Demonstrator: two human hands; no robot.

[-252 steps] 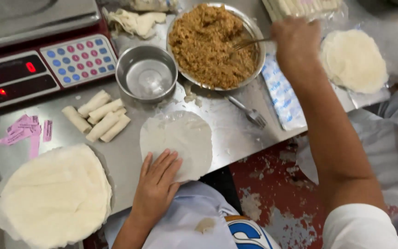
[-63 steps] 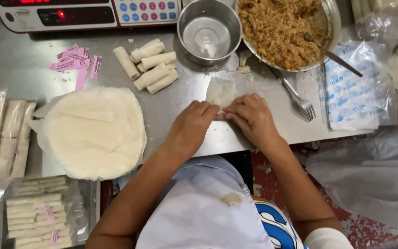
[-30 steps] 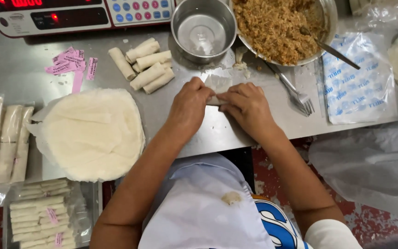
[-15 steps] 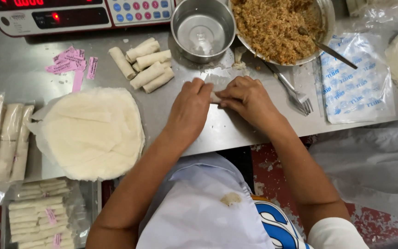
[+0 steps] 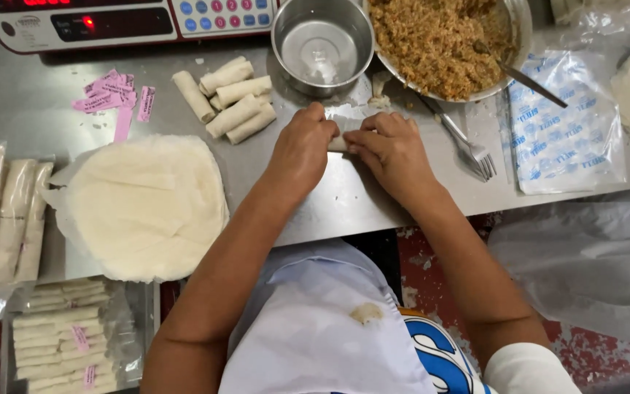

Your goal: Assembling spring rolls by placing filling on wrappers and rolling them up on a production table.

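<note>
Thin pale wrapper roll [image 5: 344, 131] sits on the steel surface [image 5: 373, 197], just in front of the empty round steel bowl [image 5: 322, 45], mostly hidden under my fingers. I see only a short strip of it between the two hands.

Left hand [image 5: 302, 149]: palm down, fingers curled over the left end of the roll, pressing it. Grasping the wrapper roll.

Right hand [image 5: 391, 149]: palm down, fingertips pinching the right end of the same roll. Also grasping it. Both hands nearly touch over the roll.

Around it:
- wide steel bowl of brown minced filling [image 5: 439, 40], right of the empty bowl, spoon handle [image 5: 526, 76] resting in it
- steel fork [image 5: 468, 146] flat on the surface, just right of my right hand
- five finished pale rolls [image 5: 227, 98] lying left of the empty bowl
- round stack of white wrapper sheets [image 5: 144, 204] well left of my left hand
- pink paper tags [image 5: 114, 98] above that stack
- digital scale with red display [image 5: 133, 18] at the far edge
- white-and-blue plastic bag [image 5: 563, 131] flat at right
- bagged packs of rolls [image 5: 5, 211] at far left, a tray pack of rolls [image 5: 63, 335] below them
</note>
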